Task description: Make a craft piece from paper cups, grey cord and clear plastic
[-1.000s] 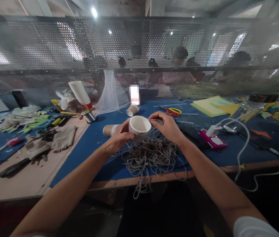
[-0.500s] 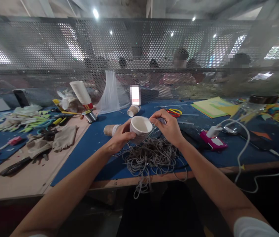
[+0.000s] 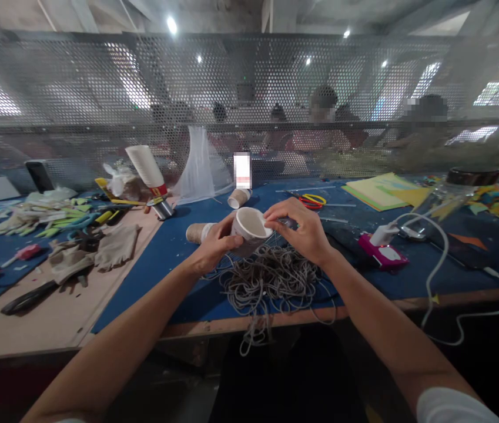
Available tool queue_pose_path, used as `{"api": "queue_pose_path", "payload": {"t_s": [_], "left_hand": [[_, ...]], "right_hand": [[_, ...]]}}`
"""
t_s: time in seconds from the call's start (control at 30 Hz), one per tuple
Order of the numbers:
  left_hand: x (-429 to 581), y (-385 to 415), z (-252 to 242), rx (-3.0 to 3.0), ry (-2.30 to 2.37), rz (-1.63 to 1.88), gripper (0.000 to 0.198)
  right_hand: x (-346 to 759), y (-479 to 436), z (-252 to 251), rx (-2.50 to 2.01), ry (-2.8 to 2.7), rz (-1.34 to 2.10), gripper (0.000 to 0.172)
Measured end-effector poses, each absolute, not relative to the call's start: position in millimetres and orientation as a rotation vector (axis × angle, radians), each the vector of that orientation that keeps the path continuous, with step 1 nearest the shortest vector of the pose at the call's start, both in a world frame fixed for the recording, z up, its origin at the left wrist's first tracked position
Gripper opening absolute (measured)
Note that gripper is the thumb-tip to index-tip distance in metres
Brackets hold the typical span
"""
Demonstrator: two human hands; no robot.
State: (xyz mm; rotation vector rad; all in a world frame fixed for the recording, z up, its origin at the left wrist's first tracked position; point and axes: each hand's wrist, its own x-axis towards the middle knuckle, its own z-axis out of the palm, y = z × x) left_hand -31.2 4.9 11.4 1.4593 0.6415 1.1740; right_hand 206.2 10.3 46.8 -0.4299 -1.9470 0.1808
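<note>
A white paper cup [image 3: 249, 232] is tilted slightly toward me above the table, its mouth facing up. My left hand [image 3: 217, 245] is closed around its left side. At the right rim, my right hand [image 3: 301, 228] has thumb and fingers pinched on the cup's edge. Beneath both hands lies a loose heap of grey cord [image 3: 271, 279], some strands hanging over the table's front edge. Beyond my left hand a cup wrapped in brown twine [image 3: 194, 233] lies on its side. Another brown wrapped cup [image 3: 238, 198] lies farther back.
A stack of paper cups [image 3: 144, 167] leans at the back left, near gloves [image 3: 117, 247] and a black-handled tool [image 3: 29, 298]. Yellow-and-red scissors [image 3: 313, 201] lie behind my right hand. To the right are a pink charger box [image 3: 381, 252], white cable and glass jar [image 3: 441, 200]. Perforated screen [image 3: 249, 76] behind.
My right hand has shifted slightly left, and its fingertips now press over the cup's right rim. The rim looks bent inward there. My left hand keeps its hold.
</note>
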Motion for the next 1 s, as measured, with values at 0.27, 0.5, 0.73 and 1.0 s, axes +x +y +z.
{"api": "queue_pose_path", "payload": {"t_s": [0.27,0.5,0.73,1.0], "left_hand": [[-28.2,-0.8,15.4,1.404,0.647,1.154,0.069],[-28.7,-2.5,15.2,1.377,0.665,1.132,0.068],[-30.2,-1.6,15.7,1.436,0.622,1.145,0.066],[-29.0,-3.2,16.1,1.395,0.601,1.145,0.059]], "right_hand": [[211.9,5.4,48.9,-0.441,-2.098,-0.076,0.004],[211.7,-2.1,60.2,-0.562,-2.253,-0.371,0.009],[215.3,-1.9,62.1,-0.501,-2.367,-0.52,0.01],[215.2,-3.6,64.1,-0.5,-2.405,-0.5,0.014]]}}
